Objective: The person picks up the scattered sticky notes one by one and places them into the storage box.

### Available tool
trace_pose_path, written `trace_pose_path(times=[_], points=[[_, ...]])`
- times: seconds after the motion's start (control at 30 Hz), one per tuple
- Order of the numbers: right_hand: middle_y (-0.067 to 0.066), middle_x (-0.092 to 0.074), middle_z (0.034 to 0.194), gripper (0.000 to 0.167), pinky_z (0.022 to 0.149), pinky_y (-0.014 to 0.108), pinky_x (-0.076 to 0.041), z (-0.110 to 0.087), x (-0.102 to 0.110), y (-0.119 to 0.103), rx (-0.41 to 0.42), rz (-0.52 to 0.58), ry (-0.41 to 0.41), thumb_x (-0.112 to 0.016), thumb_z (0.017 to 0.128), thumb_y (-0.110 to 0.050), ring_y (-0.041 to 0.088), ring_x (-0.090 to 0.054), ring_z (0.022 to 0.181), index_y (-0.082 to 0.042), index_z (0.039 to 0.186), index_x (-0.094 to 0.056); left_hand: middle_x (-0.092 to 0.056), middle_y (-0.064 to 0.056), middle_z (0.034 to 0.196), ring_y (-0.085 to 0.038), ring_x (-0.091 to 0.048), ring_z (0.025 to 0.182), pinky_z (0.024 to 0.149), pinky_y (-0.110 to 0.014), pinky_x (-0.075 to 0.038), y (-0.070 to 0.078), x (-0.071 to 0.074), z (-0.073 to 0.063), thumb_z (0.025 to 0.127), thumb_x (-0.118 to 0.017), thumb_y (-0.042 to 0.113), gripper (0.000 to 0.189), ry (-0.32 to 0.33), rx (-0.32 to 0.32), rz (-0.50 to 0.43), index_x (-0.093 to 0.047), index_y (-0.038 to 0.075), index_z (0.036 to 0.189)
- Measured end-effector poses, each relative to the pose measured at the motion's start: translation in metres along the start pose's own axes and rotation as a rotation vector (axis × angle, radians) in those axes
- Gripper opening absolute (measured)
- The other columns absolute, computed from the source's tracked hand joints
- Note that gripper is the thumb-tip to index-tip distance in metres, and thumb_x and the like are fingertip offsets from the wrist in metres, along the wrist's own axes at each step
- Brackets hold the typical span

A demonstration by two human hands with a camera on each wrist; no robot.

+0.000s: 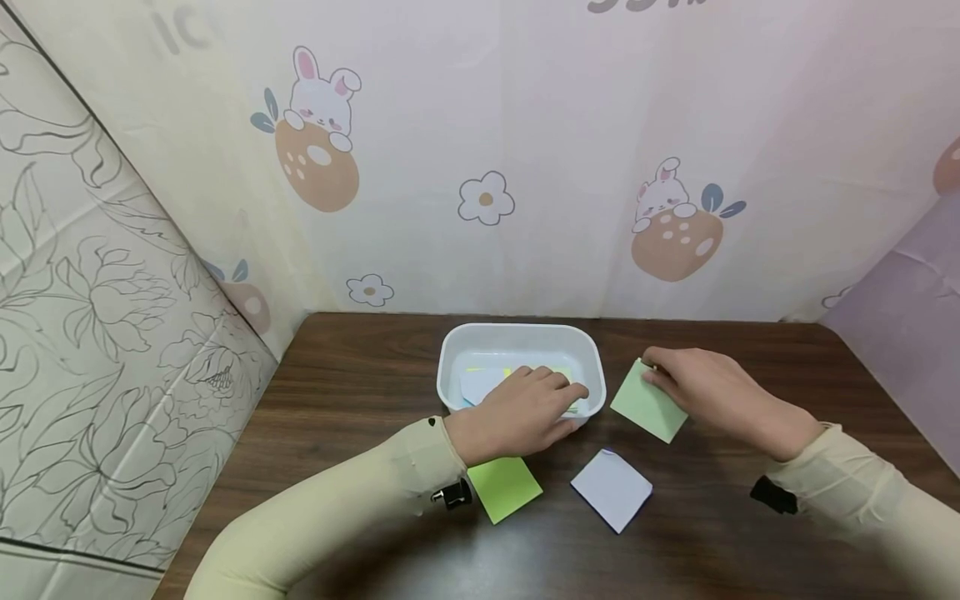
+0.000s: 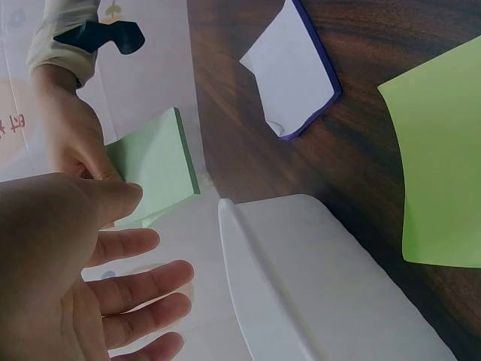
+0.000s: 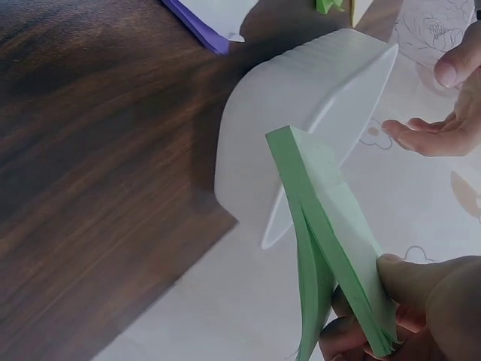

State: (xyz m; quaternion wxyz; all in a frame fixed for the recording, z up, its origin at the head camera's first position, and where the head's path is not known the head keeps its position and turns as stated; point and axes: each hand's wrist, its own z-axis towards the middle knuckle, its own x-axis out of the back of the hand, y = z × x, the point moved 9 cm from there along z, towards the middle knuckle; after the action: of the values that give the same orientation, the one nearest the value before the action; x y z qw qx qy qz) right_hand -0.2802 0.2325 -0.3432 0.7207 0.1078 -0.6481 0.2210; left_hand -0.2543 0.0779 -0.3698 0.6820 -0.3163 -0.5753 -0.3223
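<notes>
Between thumb and fingers my right hand (image 1: 701, 387) pinches a pad of light green sticky notes (image 1: 649, 406) by one corner, to the right of a white plastic tub (image 1: 450, 354). In the right wrist view the pad (image 3: 331, 210) is seen edge-on, its sheets splitting apart at the lower end. My left hand (image 1: 525, 408) is over the tub's front rim. Its fingers (image 2: 143, 289) are spread and loosely bent, holding nothing in the left wrist view. Some white and yellow paper (image 1: 480, 385) lies inside the tub, partly hidden by that hand.
On the dark wooden table (image 1: 360, 367), in front of the tub, lie a bright lime-green sticky note pad (image 1: 506, 489) and a white-topped pad with purple edges (image 1: 612, 490). A patterned curtain (image 1: 480, 108) hangs behind the table's back edge, and another flowered cloth (image 1: 112, 317) at the left.
</notes>
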Motion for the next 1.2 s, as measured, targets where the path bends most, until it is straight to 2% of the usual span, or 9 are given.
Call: trace_pose_path(times=[0.63,0.97,1.2], points=[[-0.009,-0.049,0.066,0.004,0.055,0.027,-0.035,0.006,0.005,-0.007,0.011,0.02,-0.001,-0.065,0.097,-0.017,0.007,-0.042,0.06,-0.015,0.095,-0.063,-0.07,0.004,0.117,-0.016,-0.066,0.107,0.086,-0.033,-0.052,-0.008,-0.002,-0.004,0.102,-0.056,0.042,0.036,0.002,0.019,-0.026,-0.061,0.022,0.132],[-0.009,-0.052,0.067,0.004,0.055,0.026,-0.037,0.009,0.007,-0.013,0.025,0.025,0.005,-0.066,0.096,-0.016,0.007,-0.043,0.06,-0.012,0.098,-0.065,-0.069,0.003,0.124,-0.017,-0.064,0.116,0.091,-0.034,-0.05,-0.012,-0.004,-0.005,0.102,-0.057,0.041,0.038,-0.034,0.043,-0.021,-0.059,0.022,0.135],[-0.01,-0.051,0.066,0.004,0.054,0.026,-0.037,0.012,0.009,-0.02,0.052,0.031,0.029,-0.066,0.097,-0.016,0.006,-0.042,0.059,-0.013,0.096,-0.064,-0.069,0.003,0.124,-0.017,-0.063,0.117,0.09,-0.034,-0.05,-0.014,-0.004,-0.006,0.102,-0.057,0.041,0.038,-0.055,0.063,-0.019,-0.059,0.023,0.136]])
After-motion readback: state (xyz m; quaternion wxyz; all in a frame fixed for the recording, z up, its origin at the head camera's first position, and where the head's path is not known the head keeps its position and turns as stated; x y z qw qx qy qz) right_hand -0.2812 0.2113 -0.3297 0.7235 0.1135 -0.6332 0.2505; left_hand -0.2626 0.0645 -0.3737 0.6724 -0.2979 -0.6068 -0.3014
